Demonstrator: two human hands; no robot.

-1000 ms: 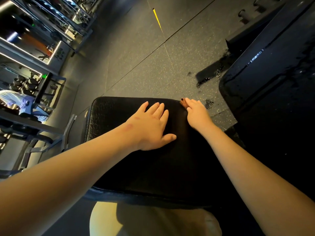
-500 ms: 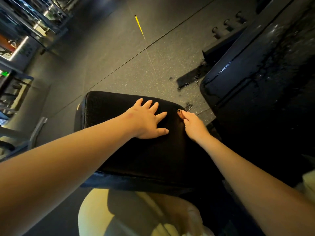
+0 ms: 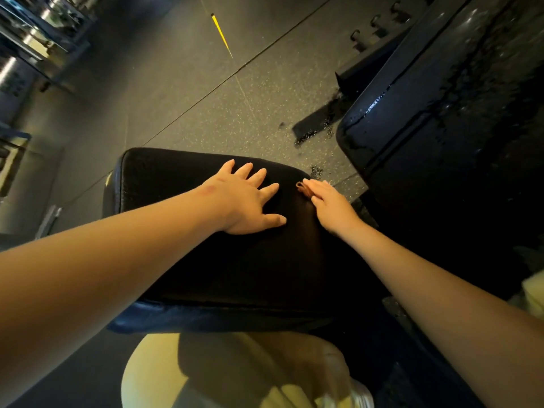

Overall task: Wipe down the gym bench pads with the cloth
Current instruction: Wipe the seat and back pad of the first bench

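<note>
Pressing brown cloth to glossy black pad, right hand flat; left hand splayed.

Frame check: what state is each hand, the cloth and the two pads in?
left hand: flat on the seat pad, fingers spread
right hand: fingers straight, pressing the cloth
cloth: brown, bunched, mostly hidden under the right hand
seat pad: matte, no droplets visible
larger pad: glossy, speckled with droplets
</note>
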